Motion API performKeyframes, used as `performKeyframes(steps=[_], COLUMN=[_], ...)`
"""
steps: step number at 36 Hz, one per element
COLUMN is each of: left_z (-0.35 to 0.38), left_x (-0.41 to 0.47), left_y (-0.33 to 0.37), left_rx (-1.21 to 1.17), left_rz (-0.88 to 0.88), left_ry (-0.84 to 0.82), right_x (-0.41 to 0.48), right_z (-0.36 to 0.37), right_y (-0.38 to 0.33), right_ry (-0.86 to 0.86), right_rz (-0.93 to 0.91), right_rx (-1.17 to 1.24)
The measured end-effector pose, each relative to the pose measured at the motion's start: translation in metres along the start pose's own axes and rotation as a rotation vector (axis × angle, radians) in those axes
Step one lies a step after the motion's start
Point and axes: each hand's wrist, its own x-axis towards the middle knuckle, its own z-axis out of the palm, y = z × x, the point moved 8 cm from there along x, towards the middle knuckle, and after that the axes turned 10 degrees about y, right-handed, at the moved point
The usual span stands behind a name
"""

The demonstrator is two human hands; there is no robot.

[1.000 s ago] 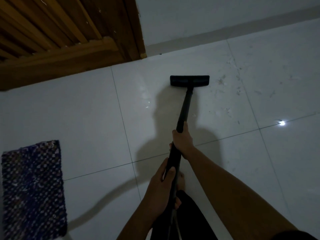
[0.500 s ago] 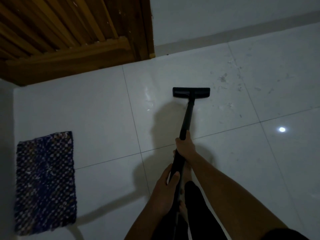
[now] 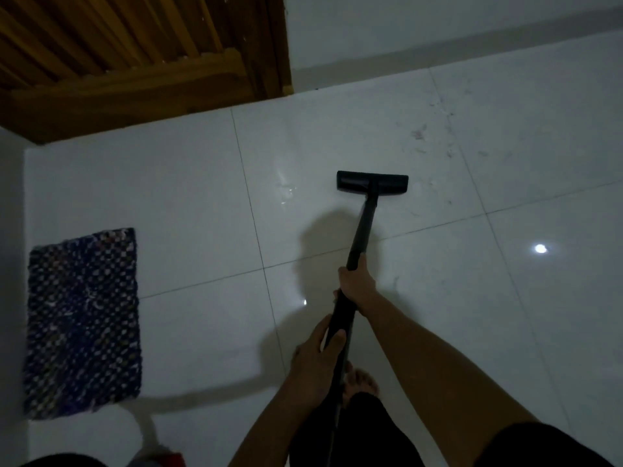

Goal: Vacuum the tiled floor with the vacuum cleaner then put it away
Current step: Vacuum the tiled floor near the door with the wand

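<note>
A black vacuum wand (image 3: 362, 230) runs from my hands out to its flat black floor head (image 3: 372, 182), which rests on the white tiled floor (image 3: 188, 203). My right hand (image 3: 356, 281) grips the wand higher up, ahead of my left. My left hand (image 3: 315, 364) holds the wand lower down, thumb laid along the tube. Specks of dirt (image 3: 435, 143) lie on the tiles beyond and to the right of the head. A pale hose (image 3: 188, 394) curves across the floor at lower left.
A blue patterned mat (image 3: 82, 321) lies on the floor at the left. A slatted wooden door (image 3: 135, 55) and a white wall with skirting (image 3: 438, 52) bound the far side. My bare foot (image 3: 360, 382) stands under the wand. A red and dark object (image 3: 168, 459) shows at the bottom edge.
The floor head has been drawn back toward me, away from the door and wall. Both hands keep their hold on the wand. More of the mat and hose shows now.
</note>
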Motion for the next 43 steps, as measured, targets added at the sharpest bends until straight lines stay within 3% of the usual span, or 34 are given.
performKeyframes(steps=[11, 16, 24, 36, 43], left_z=[0.031, 0.032, 0.01, -0.022, -0.028], left_x=[-0.046, -0.068, -0.07, -0.078, -0.06], left_y=[-0.045, -0.055, -0.092, -0.111, -0.088], left_rx=[0.043, -0.027, 0.056, -0.002, -0.056], left_rz=[-0.017, 0.0, 0.004, -0.027, -0.038], left_ry=[-0.025, -0.032, -0.022, 0.027, 0.037], right_x=[-0.031, -0.044, -0.055, -0.065, -0.045], right_z=[-0.033, -0.03, -0.009, 0.037, 0.046], right_y=[0.058, 0.079, 0.114, 0.125, 0.102], right_ry=[-0.003, -0.007, 0.0, -0.066, -0.045], right_rz=[0.039, 0.045, 0.056, 0.052, 0.067], right_rx=[0.017, 0.031, 0.045, -0.021, -0.014])
